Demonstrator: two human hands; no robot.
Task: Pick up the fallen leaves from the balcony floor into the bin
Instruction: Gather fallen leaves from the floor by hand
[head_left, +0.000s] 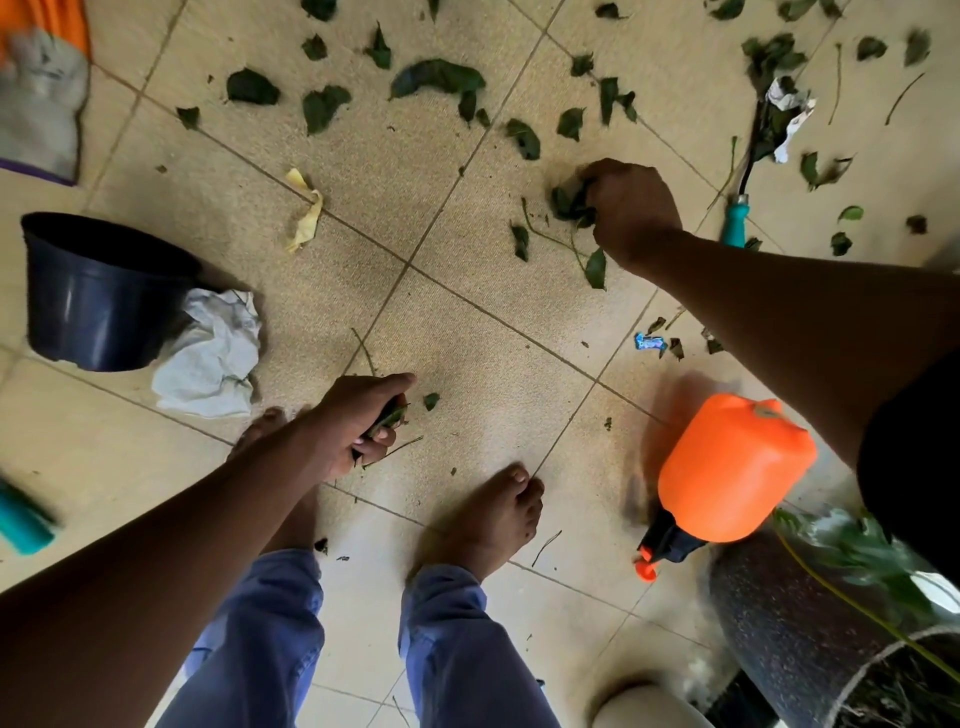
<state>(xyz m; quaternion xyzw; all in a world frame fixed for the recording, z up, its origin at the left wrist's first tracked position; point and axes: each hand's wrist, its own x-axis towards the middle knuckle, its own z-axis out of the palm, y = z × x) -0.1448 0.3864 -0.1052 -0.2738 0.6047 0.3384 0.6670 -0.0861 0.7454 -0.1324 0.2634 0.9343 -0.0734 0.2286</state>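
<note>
Single view, head-mounted, wide-angle. It looks steeply down from above the person's standing height onto the tiled balcony floor (467, 322), tile joints running diagonally across frame. The person's own bare feet (488, 519) and trouser legs occupy the bottom centre; both forearms enter from the lower corners. Edges show lens distortion and blur.

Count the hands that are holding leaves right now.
2. The left hand grips leaves low on the floor near the feet; the right hand grips a clump of leaves farther out on the tiles.
</note>
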